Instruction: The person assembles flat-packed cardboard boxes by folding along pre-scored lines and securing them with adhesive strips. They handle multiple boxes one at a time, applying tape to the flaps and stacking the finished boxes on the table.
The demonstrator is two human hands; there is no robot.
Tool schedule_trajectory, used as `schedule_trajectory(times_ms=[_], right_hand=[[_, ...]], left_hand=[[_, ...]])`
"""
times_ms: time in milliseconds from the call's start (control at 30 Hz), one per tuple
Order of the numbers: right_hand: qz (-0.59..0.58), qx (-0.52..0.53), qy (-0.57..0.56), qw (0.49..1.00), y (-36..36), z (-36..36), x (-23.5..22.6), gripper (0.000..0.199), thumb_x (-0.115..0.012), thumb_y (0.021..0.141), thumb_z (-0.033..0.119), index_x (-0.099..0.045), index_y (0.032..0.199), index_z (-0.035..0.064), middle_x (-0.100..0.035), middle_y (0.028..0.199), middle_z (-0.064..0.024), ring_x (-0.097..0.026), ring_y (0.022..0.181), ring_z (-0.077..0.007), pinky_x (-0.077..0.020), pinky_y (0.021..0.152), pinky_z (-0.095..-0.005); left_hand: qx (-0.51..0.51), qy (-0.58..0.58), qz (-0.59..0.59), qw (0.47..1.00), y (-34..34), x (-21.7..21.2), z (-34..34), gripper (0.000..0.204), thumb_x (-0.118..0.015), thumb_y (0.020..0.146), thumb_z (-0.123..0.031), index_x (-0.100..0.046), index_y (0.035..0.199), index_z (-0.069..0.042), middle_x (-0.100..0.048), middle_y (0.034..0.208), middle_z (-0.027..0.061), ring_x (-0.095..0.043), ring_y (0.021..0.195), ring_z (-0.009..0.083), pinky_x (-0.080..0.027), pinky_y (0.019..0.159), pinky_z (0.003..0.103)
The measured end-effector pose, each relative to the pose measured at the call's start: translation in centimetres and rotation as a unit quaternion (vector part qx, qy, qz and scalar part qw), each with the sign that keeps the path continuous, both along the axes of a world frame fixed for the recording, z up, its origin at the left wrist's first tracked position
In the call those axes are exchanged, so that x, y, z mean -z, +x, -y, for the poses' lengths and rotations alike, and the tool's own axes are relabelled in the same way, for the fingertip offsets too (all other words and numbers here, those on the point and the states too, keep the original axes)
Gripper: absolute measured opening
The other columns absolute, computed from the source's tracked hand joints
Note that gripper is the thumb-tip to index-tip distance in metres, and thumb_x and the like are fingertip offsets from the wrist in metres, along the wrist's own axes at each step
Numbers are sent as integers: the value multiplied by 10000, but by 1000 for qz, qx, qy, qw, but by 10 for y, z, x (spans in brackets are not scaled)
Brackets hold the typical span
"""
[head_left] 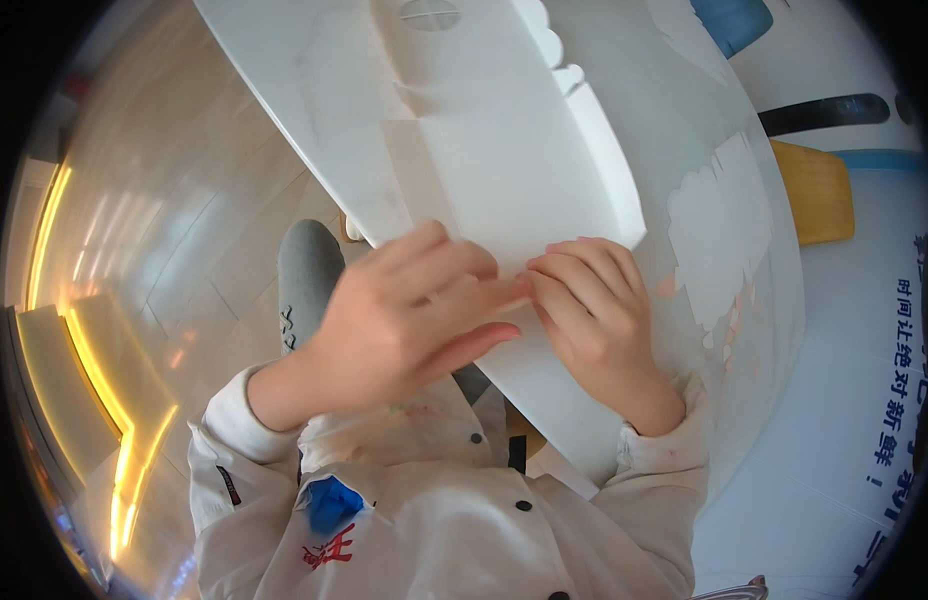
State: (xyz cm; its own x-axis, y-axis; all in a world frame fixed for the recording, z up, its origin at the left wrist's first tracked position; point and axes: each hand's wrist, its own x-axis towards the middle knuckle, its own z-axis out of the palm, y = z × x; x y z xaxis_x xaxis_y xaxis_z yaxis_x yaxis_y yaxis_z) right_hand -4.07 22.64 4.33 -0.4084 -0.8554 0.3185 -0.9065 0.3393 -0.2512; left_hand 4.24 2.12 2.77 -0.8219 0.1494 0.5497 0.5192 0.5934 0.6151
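A white cardboard sheet [504, 150], apparently an unfolded box, lies across the table in front of me. Its right edge stands up as a low wall with a scalloped far part, and an oval mark shows at its far end. At the sheet's near edge my right hand [596, 325] has its fingers bent down and closed on the cardboard. My left hand [394, 310], slightly blurred, reaches in from the left. Its index finger points to my right fingertips, and its thumb stands apart below. Both hands hide most of the near edge.
The white table [324, 120] has a jagged white patch [724, 230] at right. Past its right edge are a yellow seat [814, 190], a blue seat [734, 20] and a black bar [829, 115]. Glowing yellow light strips [124, 460] run along the left by the tiled floor [184, 220].
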Motion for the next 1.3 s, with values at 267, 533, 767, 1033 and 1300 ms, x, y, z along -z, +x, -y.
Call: schedule_trajectory(times_ms=[267,533,767,1033,1300], right_hand=[[110,-3,-121,986,-24,-7,6,228,-690,710,-78,-651,845,102,-600,837,0,-573,778,-179,-359,855,-338],[92,-9,-180,979,-18,-2,24,222,-819,692,61,-648,810,138,-594,825,28,-562,760,-166,-337,874,-361],[42,33,-209,977,-13,-1,24,235,-824,688,102,-596,741,116,-560,760,13,-545,726,-176,-359,889,-374],[53,37,-231,971,-20,-3,29,182,-735,698,24,-572,750,87,-544,743,-18,-525,696,-201,-413,944,-431],[29,47,-238,970,-21,-8,19,168,-716,699,11,-577,758,86,-551,753,-11,-537,701,-188,-404,973,-431]], left_hand=[[21,62,166,984,-2,-6,32,302,-654,782,86,-712,1062,-13,-656,1148,116,-666,897,219,-503,606,252],[-33,88,142,985,-20,-3,9,105,-704,827,44,-698,928,15,-642,822,56,-527,602,111,-410,512,251],[-38,102,159,981,-24,-9,-7,97,-695,833,49,-695,925,17,-634,792,54,-518,557,99,-408,489,242],[6,132,213,968,-33,2,4,49,-646,874,53,-655,920,38,-629,870,44,-529,554,82,-414,488,231],[43,198,286,937,-36,-5,9,56,-624,932,-1,-647,902,39,-605,871,29,-514,571,53,-402,471,204]])
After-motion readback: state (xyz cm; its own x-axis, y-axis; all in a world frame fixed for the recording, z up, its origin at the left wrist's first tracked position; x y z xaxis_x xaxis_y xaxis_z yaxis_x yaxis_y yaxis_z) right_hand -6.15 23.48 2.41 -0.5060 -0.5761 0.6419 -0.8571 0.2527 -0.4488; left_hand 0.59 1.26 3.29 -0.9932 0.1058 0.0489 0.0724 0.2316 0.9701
